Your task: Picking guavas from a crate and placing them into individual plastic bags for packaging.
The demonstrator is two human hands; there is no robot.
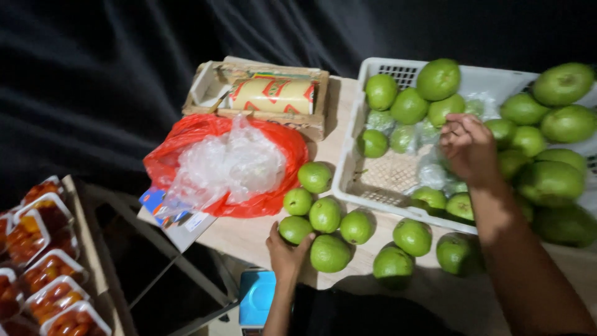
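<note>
The white plastic crate [349,163] sits on the wooden counter [249,236], and everything else is placed from it. Inside the crate, the right hand [467,147] reaches down among the green fruit in the crate [408,106], its fingers [453,132] curled loosely over a fruit wrapped in clear film [433,175]; whether they actually pinch the film cannot be told. Just outside the crate's near wall lies a cluster of loose green fruit [324,214] on the counter. The left hand [287,255] rests at the near edge of that cluster, fingers pressed together and cupped against one green fruit [295,229], touching it. To the left of the crate, beside the cluster, lies a red plastic bag [280,186] with crumpled clear film [227,165] heaped on it. Beyond the bag, level with the crate's far corner, a cardboard box [314,121] holds a roll of wrapping film [273,95]. Well apart from the crate, at the far left, stand trays of small red tomatoes [46,274].
</note>
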